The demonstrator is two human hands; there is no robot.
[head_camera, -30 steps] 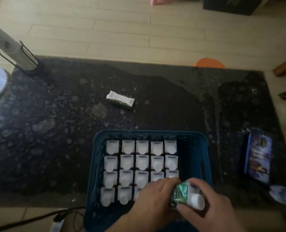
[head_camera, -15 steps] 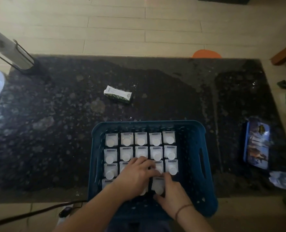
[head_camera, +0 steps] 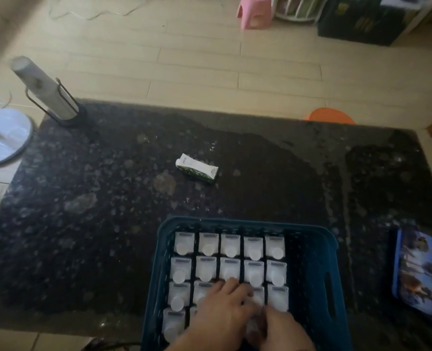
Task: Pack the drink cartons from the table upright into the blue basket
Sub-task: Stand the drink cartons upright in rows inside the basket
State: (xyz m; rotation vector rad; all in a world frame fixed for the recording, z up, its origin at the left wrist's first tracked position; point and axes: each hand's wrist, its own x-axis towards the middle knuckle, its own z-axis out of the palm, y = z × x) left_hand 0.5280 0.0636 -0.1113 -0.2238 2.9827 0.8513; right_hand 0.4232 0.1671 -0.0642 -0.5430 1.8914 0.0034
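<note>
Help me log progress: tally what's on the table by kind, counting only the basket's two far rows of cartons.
Blue basket: 1
Upright cartons in its two far rows: 10
Carton lying on the table: 1
Roll on stand: 1
Blue packet: 1
Total: 14

Place: a home living room | Floor: pale wood-plank floor | Furniture: low dark speckled stone tabletop; small pink plastic child's stool; round orange plastic stool at the far edge | Clutter: dark cardboard box against the far wall; white round fan base on the floor
</note>
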